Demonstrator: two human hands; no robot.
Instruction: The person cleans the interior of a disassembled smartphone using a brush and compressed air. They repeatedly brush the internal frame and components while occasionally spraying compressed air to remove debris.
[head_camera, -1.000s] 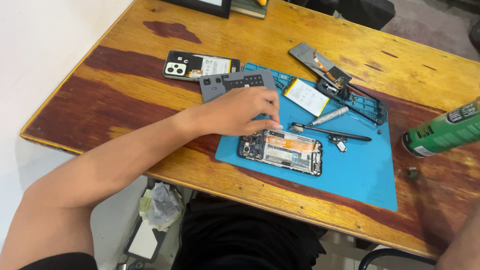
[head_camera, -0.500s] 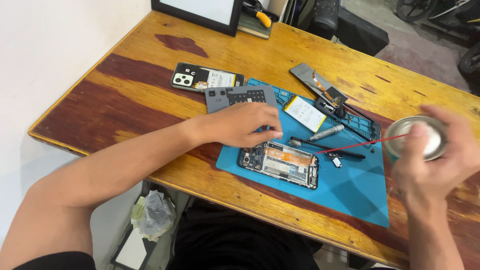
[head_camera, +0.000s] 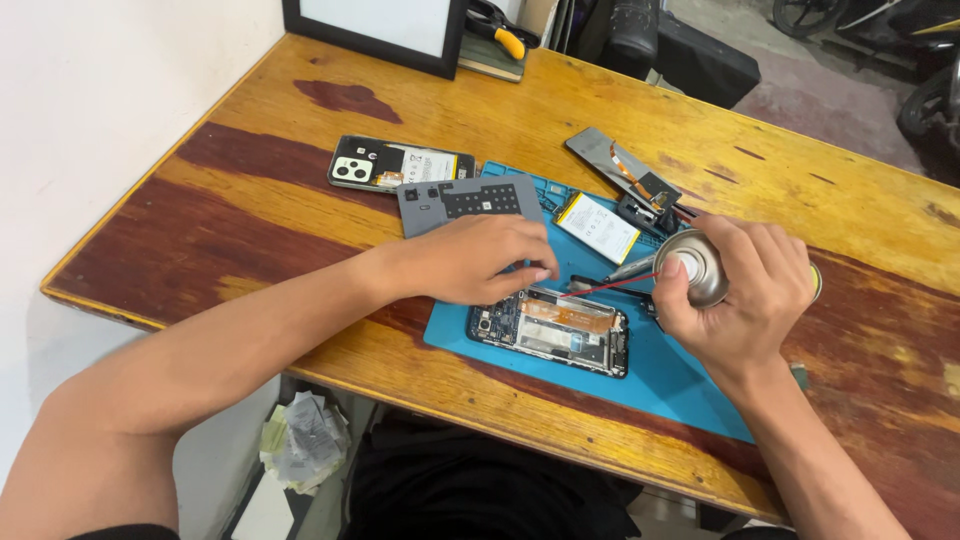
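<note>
From the head camera I see the opened phone (head_camera: 549, 331) lying flat on the blue mat (head_camera: 690, 390), near its front edge. My left hand (head_camera: 480, 258) presses its fingers, half curled and holding nothing, on the phone's top edge. My right hand (head_camera: 745, 290), right of the phone, is wrapped around a spray can (head_camera: 692, 268) whose red straw (head_camera: 610, 287) points at the board. I judge the phone light, stiff and fragile: hold its frame edges.
</note>
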